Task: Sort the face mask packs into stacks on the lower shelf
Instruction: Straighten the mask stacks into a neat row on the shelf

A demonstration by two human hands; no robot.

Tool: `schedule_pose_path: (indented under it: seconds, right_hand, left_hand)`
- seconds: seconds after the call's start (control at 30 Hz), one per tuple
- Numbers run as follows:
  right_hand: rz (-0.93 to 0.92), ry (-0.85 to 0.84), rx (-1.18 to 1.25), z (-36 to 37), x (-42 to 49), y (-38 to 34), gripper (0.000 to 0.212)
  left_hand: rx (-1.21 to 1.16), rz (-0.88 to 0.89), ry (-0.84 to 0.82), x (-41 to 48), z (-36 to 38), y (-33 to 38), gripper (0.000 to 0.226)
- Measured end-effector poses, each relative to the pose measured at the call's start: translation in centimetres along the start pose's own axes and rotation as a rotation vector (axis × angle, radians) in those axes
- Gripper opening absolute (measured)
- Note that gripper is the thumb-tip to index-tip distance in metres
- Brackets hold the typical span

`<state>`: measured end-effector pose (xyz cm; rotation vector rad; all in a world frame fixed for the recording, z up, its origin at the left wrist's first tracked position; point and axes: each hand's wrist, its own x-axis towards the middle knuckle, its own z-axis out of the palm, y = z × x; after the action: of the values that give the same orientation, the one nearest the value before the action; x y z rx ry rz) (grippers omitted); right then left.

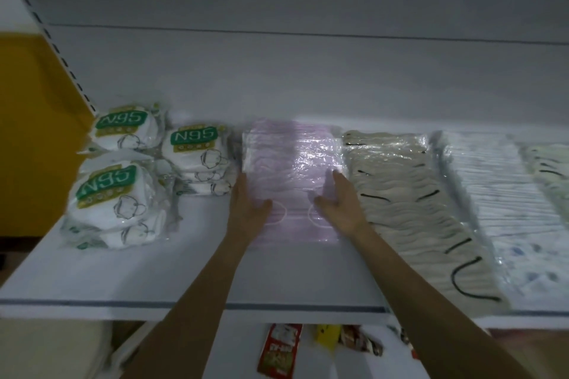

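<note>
Beside pink pack (292,163): N95 stacks (197,154) lt, beige pack (400,194) rt.

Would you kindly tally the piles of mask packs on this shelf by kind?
N95 piles: 3
Pink pile: 1
Beige piles with black loops: 2
White-blue pile: 1
Total: 7

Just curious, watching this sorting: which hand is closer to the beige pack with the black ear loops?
Right. The right hand lies on the right edge of the pink pack, next to the beige pack; the left hand is at its left edge.
</note>
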<state>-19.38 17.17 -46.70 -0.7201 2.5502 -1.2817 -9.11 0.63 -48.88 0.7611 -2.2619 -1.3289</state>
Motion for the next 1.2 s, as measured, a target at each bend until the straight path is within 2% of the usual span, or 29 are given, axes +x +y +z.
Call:
schedule_pose_path:
  seconds: [0.07, 0.13, 0.2, 0.27, 0.37, 0.47, 0.5, 0.57, 0.6, 0.63, 0.7, 0.73, 0.8, 0.9, 1.0, 1.03, 1.1, 1.13, 1.17, 1.2]
  right_hand:
    - [-0.059, 0.048, -0.29, 0.6, -1.0, 0.2, 0.067]
    - [-0.223, 0.135, -0.391, 0.6, -0.8, 0.5, 0.08]
    - [-0.219, 0.024, -0.363, -0.3, 0.5, -1.1, 0.091]
    - [-0.256, -0.077, -0.457, -0.7, 2.4, -2.1, 0.088]
    - [-0.293, -0.096, -0.642, -0.3, 6.1, -2.1, 0.082]
    - [-0.154, -0.205, -0.752, 0.2, 7.1, -0.3, 0.066]
    - [-0.139, -0.235, -0.773, 0.2, 6.7, 0.4, 0.074]
    - [-0.186, -0.245, -0.786, 0.2, 5.4, 1.1, 0.11]
    - [-0.205, -0.211, -0.769, 0.2, 5.8, 0.9, 0.122]
    - [-0.216, -0.159, -0.754, 0.0, 6.6, 0.5, 0.121]
    - [-0.197, -0.102, -0.703, -0.3, 8.7, -0.7, 0.092]
    - [-0.174, -0.11, -0.708, -0.5, 9.3, -1.3, 0.076]
    - [-0.145, -0.154, -0.754, -0.2, 9.8, -1.1, 0.062]
    - [-0.15, -0.21, -0.779, 0.0, 8.7, 0.2, 0.064]
    - [-0.258, -0.084, -0.757, -0.8, 9.3, 0.1, 0.089]
    - [-0.265, -0.055, -0.737, -1.0, 10.0, -0.2, 0.083]
    - [-0.24, -0.067, -0.727, -1.0, 11.1, -0.7, 0.065]
    - [-0.223, -0.095, -0.748, -0.9, 11.3, -0.9, 0.062]
    - [-0.212, -0.114, -0.763, -0.8, 11.3, -1.0, 0.063]
    - [-0.221, -0.114, -0.765, -0.7, 11.5, -1.0, 0.065]
  left_hand:
    - [0.122, 0.004, 0.001, -1.0, -0.2, 0.2, 0.081]
    - [0.275, 0.221, 0.06, -1.5, -0.4, 0.7, 0.076]
    - [0.426, 0.433, 0.075, -0.1, -0.1, 1.1, 0.065]
    - [0.572, 0.54, 0.039, 2.4, 0.4, 1.6, 0.06]
    - [0.818, 0.548, -0.015, 6.3, 1.1, 1.7, 0.058]
    - [0.97, 0.455, -0.044, 7.0, 1.7, -0.3, 0.07]
    - [0.969, 0.444, -0.068, 6.5, 1.9, -0.7, 0.072]
    - [0.943, 0.43, -0.139, 5.5, 2.0, -1.0, 0.071]
    - [0.922, 0.427, -0.128, 5.8, 2.0, -1.3, 0.069]
    - [0.905, 0.432, -0.082, 6.3, 1.7, -0.8, 0.067]
    - [0.87, 0.438, -0.025, 7.7, 1.1, 1.1, 0.074]
    - [0.858, 0.425, -0.056, 8.3, 1.0, 1.9, 0.085]
    - [0.79, 0.325, -0.129, 9.1, 1.3, 2.2, 0.104]
    - [0.842, 0.362, -0.107, 8.9, 2.1, 1.6, 0.102]
    - [0.863, 0.409, -0.025, 9.4, 2.4, 0.5, 0.084]
    - [0.839, 0.417, -0.013, 9.8, 2.3, 0.7, 0.088]
    - [0.732, 0.344, -0.083, 10.3, 1.8, 1.7, 0.115]
    - [0.663, 0.284, -0.116, 10.4, 1.9, 1.6, 0.126]
    - [0.588, 0.244, -0.111, 10.4, 1.8, 1.8, 0.129]
    - [0.493, 0.219, -0.064, 10.1, 1.8, 1.9, 0.123]
